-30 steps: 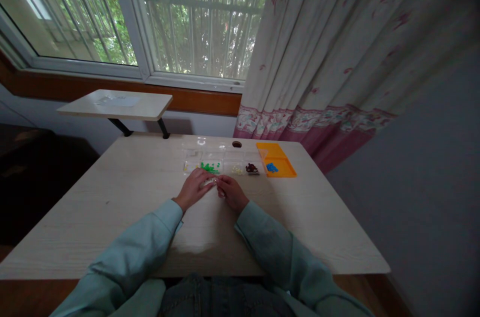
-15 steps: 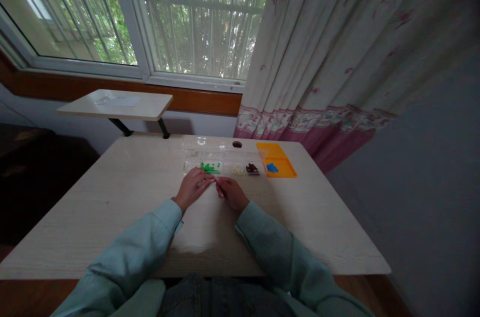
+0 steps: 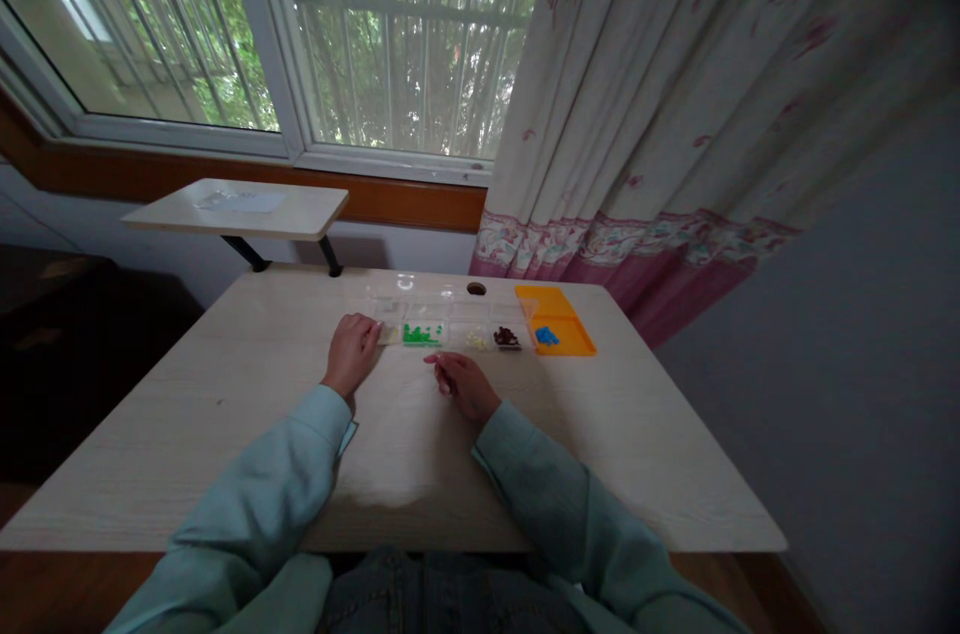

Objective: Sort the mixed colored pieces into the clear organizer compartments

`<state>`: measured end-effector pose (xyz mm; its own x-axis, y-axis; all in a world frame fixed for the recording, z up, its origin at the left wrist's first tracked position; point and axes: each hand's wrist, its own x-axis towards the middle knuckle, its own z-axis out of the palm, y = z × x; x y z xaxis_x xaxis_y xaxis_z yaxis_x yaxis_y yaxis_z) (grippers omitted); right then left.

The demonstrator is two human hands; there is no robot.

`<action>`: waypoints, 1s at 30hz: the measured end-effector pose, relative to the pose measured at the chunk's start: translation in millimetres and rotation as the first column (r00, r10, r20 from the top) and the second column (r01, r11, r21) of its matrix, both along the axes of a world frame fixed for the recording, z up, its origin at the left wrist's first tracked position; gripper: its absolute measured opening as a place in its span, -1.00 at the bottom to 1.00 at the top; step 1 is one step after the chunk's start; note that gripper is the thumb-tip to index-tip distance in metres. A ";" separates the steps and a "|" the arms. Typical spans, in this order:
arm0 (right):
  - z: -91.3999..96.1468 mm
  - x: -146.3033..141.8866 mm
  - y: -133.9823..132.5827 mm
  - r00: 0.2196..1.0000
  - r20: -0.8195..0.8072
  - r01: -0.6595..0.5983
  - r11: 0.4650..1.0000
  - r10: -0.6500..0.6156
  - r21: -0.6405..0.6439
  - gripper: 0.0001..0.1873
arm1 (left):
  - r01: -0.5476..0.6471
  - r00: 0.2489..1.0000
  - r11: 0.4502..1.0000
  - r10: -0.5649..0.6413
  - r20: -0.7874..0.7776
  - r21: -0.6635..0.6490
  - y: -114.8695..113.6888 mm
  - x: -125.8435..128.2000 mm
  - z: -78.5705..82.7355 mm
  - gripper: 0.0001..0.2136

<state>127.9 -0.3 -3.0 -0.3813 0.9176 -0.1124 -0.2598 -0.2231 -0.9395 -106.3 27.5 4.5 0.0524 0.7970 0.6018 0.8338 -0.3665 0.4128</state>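
A clear compartment box (image 3: 450, 316) lies on the pale wooden table (image 3: 225, 414), holding green beads (image 3: 419, 335), pale beads (image 3: 475, 340) and dark red beads (image 3: 506, 338). My left hand (image 3: 350, 354) rests at the box's left end, fingers curled against its leftmost compartment. My right hand (image 3: 461, 383) sits on the table just in front of the box, fingers pinched together on something too small to name. Both arms wear light teal sleeves.
An orange tray (image 3: 556, 321) with blue beads (image 3: 546, 336) lies right of the box. A round cable hole (image 3: 475, 289) sits behind it. A small side shelf (image 3: 236, 209) stands at the far left, under the window. A curtain (image 3: 675, 114) hangs at the right.
My left hand has left my right hand and moved left and forward to the left end of the clear box. My right hand has stayed where it was.
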 end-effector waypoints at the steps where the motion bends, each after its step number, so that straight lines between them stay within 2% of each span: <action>1: -0.5 0.3 0.3 1.000 0.002 -0.001 1.000 0.001 -0.002 -0.59 | -0.023 1.000 1.000 0.023 0.001 0.004 2.3 -3.0 -1.7 -0.69; 5: -3.1 0.9 1.4 1.000 0.007 0.002 1.000 -0.002 0.003 -0.60 | -0.070 0.997 0.998 0.070 0.018 0.005 5.9 -6.6 -6.9 -0.74; 16: -4.1 1.1 2.7 1.000 0.002 0.017 1.000 -0.017 0.002 -0.57 | -0.071 0.997 0.997 0.071 0.020 -0.011 5.3 -9.5 -8.6 -0.70; 22: -4.6 0.6 2.6 1.000 -0.010 0.016 1.000 -0.016 0.001 -0.60 | -0.161 0.987 0.981 0.159 0.027 0.104 14.5 0.0 3.1 -0.66; 25: -4.3 1.5 2.0 1.000 -0.026 0.018 1.000 -0.018 0.004 -0.62 | -0.107 0.994 0.985 0.110 -0.014 0.133 28.9 7.1 6.1 -0.59; 30: -4.9 3.8 2.1 0.998 -0.056 0.023 1.000 -0.023 -0.005 -0.62 | -0.020 0.994 0.995 0.030 -0.109 0.096 45.6 9.4 -1.5 -0.58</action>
<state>131.7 1.8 -7.9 -0.3657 0.9258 -0.0957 -0.3172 -0.2207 -0.9223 -96.9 73.0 3.0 0.1035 0.7385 0.6663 0.8818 -0.3780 0.2820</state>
